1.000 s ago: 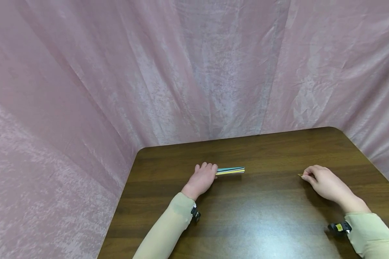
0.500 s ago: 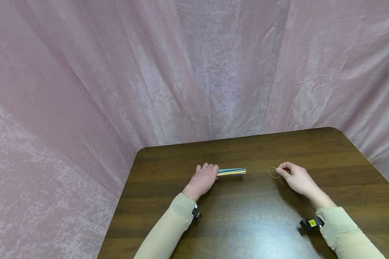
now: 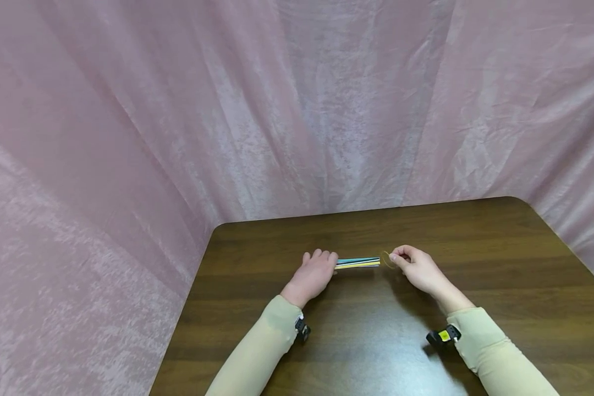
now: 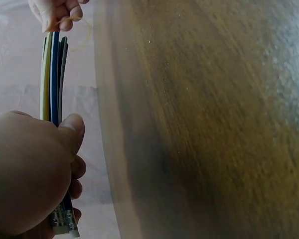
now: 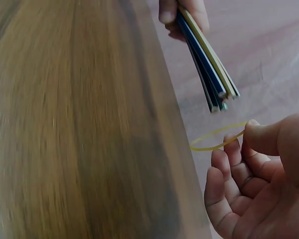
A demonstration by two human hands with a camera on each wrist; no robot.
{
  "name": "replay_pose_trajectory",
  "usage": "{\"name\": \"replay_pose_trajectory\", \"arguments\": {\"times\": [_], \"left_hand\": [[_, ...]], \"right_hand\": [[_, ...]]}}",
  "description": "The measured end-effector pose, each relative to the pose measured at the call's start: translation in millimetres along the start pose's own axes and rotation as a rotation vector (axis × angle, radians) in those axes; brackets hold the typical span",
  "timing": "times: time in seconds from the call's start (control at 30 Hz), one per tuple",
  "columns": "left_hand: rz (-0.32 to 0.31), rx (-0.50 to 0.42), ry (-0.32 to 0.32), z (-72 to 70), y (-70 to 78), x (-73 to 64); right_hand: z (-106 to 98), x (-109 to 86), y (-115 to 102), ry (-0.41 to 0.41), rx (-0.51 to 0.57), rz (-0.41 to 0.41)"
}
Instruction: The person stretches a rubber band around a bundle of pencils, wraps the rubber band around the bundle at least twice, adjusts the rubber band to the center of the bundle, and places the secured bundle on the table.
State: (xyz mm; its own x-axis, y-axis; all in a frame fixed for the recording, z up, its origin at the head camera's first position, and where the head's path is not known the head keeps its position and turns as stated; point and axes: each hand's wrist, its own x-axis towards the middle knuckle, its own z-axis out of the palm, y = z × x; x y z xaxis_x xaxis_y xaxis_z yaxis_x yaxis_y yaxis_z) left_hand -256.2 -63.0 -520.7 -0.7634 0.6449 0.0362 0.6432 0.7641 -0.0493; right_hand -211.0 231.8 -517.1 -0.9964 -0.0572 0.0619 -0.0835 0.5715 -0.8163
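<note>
My left hand (image 3: 311,276) grips a bundle of pencils (image 3: 358,263), striped in blue, white, yellow and black. Metal ferrules and white erasers (image 4: 74,232) poke out below that hand in the left wrist view; the unsharpened ends point toward my right hand (image 3: 421,271). Between its thumb and forefinger the right hand pinches a thin yellow rubber band (image 5: 205,149), which hangs as a loose loop. In the right wrist view the loop lies just short of the pencil ends (image 5: 222,95). The middle of the bundle is hidden inside the left fist.
A brown wooden table (image 3: 366,330) with rounded far corners lies under both hands. Pink velvety curtains (image 3: 297,110) hang behind it and along the sides. Each wrist carries a small black camera (image 3: 444,334) below a pale sleeve.
My right hand has moved left across the table, bringing the rubber band up to the pencil ends. The left hand stays nearly in place with the pencils.
</note>
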Motion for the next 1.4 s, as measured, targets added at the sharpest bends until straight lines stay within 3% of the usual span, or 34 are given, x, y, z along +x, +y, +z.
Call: {"name": "replay_pose_trajectory", "arguments": {"times": [0.43, 0.67, 0.83, 1.23, 1.4], "left_hand": [[0.009, 0.008, -0.008, 0.6, 1.4, 0.0], [-0.002, 0.017, 0.003, 1.1, 2.4, -0.5], [-0.006, 0.047, 0.034, 2.3, 4.0, 0.5], [-0.119, 0.08, 0.063, 1.0, 9.9, 4.7], [-0.155, 0.072, 0.092, -2.4, 10.3, 4.9]], "right_hand": [[15, 0.7, -17, -0.033, 0.094, -0.004], [16, 0.1, -18, -0.03, 0.092, -0.011], [17, 0.1, -18, 0.013, 0.029, -0.021], [43, -2.8, -26, 0.137, 0.028, -0.06], [58, -3.1, -28, 0.123, 0.104, -0.073]]}}
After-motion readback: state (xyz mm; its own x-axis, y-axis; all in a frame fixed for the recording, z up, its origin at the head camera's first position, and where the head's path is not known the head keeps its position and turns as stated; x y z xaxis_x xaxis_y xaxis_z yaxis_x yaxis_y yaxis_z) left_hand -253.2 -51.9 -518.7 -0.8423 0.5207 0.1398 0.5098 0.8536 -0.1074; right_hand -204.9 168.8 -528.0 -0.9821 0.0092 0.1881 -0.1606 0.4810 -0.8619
